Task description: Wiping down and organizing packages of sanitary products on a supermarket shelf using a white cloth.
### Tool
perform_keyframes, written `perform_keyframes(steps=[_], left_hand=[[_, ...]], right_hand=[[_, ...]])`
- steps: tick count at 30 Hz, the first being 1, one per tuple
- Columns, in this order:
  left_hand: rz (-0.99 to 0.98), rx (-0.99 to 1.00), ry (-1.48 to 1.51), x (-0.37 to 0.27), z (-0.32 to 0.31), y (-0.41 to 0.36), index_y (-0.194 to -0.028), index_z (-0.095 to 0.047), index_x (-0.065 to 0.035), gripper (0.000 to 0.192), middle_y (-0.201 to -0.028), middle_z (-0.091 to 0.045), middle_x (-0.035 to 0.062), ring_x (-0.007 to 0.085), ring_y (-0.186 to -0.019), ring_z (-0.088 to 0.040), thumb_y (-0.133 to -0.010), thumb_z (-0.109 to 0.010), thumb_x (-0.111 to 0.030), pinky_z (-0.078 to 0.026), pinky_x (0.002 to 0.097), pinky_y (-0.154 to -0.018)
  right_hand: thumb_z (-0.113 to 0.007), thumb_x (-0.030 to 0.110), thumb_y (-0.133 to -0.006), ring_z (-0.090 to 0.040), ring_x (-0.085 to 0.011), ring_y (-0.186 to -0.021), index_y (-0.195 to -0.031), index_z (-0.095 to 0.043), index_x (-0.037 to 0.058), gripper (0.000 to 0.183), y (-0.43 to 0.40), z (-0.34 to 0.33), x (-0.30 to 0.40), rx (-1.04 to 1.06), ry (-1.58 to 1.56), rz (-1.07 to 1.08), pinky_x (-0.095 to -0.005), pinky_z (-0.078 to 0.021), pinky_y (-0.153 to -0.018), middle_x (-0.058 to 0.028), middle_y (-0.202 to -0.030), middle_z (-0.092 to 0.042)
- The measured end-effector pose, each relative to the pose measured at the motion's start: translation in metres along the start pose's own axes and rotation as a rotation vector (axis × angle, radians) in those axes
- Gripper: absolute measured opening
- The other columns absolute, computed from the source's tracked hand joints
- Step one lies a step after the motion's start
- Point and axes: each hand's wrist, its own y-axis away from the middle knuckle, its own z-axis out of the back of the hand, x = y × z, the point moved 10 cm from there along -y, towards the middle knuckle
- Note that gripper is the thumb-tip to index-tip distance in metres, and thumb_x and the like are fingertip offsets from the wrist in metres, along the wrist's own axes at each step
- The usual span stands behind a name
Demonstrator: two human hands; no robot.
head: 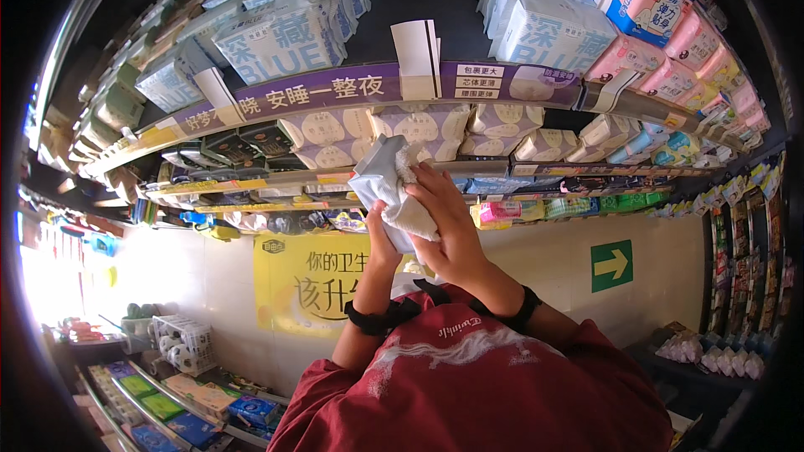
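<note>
My left hand [382, 240] grips a pale blue soft packet [374, 169] in front of my chest, with the thumb along its near side. A white terry cloth [411, 215] is bunched under the fingers of my right hand [451, 216] and pressed against the packet. The cloth and the fingers hide part of the packet. Similar pale blue packets [286, 37] stand in rows on the upper shelf, with another group of blue packets [548, 31] to the right. Between the two groups shows the dark shelf board [411, 0].
A purple shelf-edge strip [326, 91] bears folded white cards [416, 53]. Lower shelves hold beige packs [418, 129]; pink packs [628, 53] sit at right. On the tiled floor [515, 276] lie a yellow floor sticker [282, 289] and a green arrow sign [611, 265]. A white basket [195, 342] holds balls.
</note>
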Motion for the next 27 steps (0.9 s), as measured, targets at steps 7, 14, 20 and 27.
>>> perform_keyframes(steps=[7,14,20,27], left_hand=[[0.000,-0.034,0.021,0.007,0.012,-0.001,-0.132,-0.035,-0.0050,0.066,-0.125,-0.048,0.0149,0.0281,-0.113,-0.048,-0.087,-0.031,-0.053,-0.038,0.0400,-0.098],[0.010,-0.026,-0.179,-0.007,0.006,0.008,-0.129,-0.037,-0.0042,0.067,-0.119,-0.050,0.0165,0.0292,-0.108,-0.051,-0.082,-0.040,-0.052,-0.042,0.0433,-0.091],[-0.032,0.040,-0.229,0.009,0.033,-0.001,-0.121,-0.043,0.0004,0.059,-0.113,-0.052,0.0088,0.0178,-0.104,-0.048,-0.084,-0.045,-0.045,-0.036,0.0303,-0.092],[0.092,0.201,-0.475,-0.006,-0.021,0.007,-0.136,-0.027,0.0027,0.078,-0.132,-0.040,0.0133,0.0214,-0.120,-0.042,-0.079,-0.053,-0.044,-0.031,0.0330,-0.101]], right_hand=[[-0.060,0.009,-0.074,-0.044,-0.0414,-0.110,-0.119,-0.048,0.0036,0.047,0.009,0.002,-0.019,-0.087,0.059,-0.146,-0.0464,-0.0365,-0.093,-0.0224,-0.122,-0.044],[-0.051,0.001,-0.080,-0.054,-0.0361,-0.103,-0.117,-0.048,-0.0004,0.037,0.037,0.003,-0.099,-0.153,-0.166,-0.427,-0.0382,-0.0420,-0.088,-0.0209,-0.110,-0.055],[-0.058,-0.001,-0.080,-0.059,-0.0262,-0.098,-0.114,-0.054,0.0009,0.034,0.005,0.064,-0.065,-0.345,-0.153,-0.294,-0.0328,-0.0444,-0.084,-0.0153,-0.108,-0.059],[-0.065,0.009,-0.067,-0.050,-0.0339,-0.098,-0.112,-0.057,0.0087,0.046,-0.021,0.034,0.031,0.007,0.116,0.142,-0.0414,-0.0428,-0.085,-0.0127,-0.114,-0.054]])
